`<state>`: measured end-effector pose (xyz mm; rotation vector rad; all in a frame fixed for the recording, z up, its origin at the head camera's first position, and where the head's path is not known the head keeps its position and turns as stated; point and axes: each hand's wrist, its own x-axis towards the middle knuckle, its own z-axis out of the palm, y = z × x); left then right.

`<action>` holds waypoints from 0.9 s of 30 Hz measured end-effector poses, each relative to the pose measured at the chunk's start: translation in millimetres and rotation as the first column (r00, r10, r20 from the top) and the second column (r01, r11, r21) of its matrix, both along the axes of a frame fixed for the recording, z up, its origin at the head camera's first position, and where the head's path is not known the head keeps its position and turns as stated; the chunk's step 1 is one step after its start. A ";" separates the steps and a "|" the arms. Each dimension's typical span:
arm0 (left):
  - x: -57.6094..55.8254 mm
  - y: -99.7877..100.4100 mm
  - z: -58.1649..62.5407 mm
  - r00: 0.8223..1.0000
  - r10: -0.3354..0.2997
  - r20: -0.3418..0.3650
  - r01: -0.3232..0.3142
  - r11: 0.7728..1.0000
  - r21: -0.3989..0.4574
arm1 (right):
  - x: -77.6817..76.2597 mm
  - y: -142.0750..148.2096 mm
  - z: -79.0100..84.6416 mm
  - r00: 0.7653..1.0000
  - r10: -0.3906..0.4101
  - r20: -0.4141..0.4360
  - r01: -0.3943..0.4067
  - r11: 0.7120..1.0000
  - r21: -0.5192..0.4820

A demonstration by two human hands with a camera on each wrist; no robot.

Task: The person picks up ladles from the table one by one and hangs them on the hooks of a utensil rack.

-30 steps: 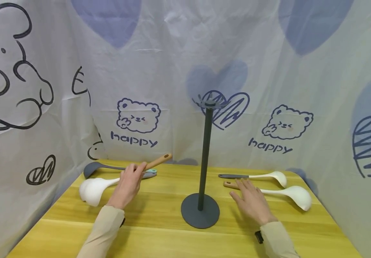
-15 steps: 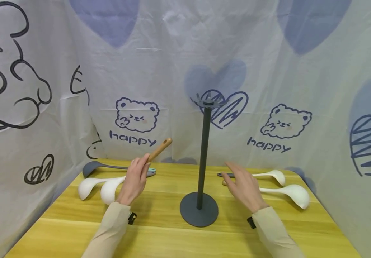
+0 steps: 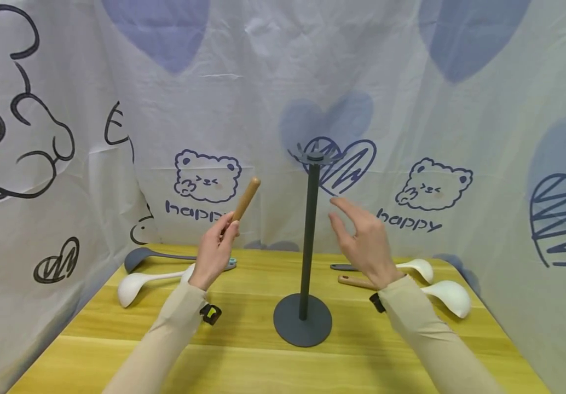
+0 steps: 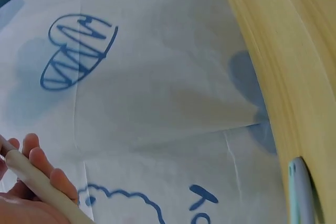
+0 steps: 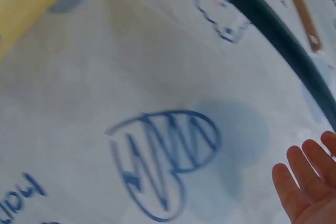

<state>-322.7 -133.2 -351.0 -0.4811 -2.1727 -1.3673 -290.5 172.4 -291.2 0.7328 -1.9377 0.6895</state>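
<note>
Left hand (image 3: pixel 215 250) gripping tan, round-tipped ladle handle (image 3: pixel 247 199); right hand (image 3: pixel 368 241) holding nothing, fingers parted; gaps flanking the pole (image 3: pixel 309 246).

The head view looks forward and down over the table (image 3: pixel 263 366); both closer wrist views share the patterned cloth (image 3: pixel 258 115).

Held handle (image 3: pixel 247 200): wood-look, smooth, satin. Stand (image 3: pixel 310 241): smooth, matt; metal or plast. unclear. White ladles (image 3: pixel 451 299): plast.-look, smooth, sl. gloss. Tbl (image 3: pixel 263 364): wood-grain, sl. sheen. Backdrop (image 3: pixel 263 71): creased sheet, cloth or plast. unclear. Sleeves (image 3: pixel 177 314): matt cloth.
</note>
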 end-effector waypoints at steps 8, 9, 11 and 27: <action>-2.2 15.0 15.5 0.998 -0.054 -0.010 0.055 0.998 0.043 | 1.3 -10.9 54.3 0.997 0.045 -0.061 -0.058 0.975 -0.216; -1.7 16.2 18.4 0.998 -0.058 -0.002 0.058 0.996 0.062 | 1.5 -12.6 58.1 0.997 0.052 -0.063 -0.065 0.972 -0.224; -1.4 18.9 24.9 0.998 -0.063 0.001 0.063 0.994 0.089 | 1.3 -16.3 64.4 0.996 0.063 -0.068 -0.077 0.973 -0.219; -2.5 36.1 58.8 0.996 -0.088 -0.001 0.087 0.985 0.149 | -7.0 -28.2 83.7 0.997 0.070 -0.039 -0.076 0.986 -0.149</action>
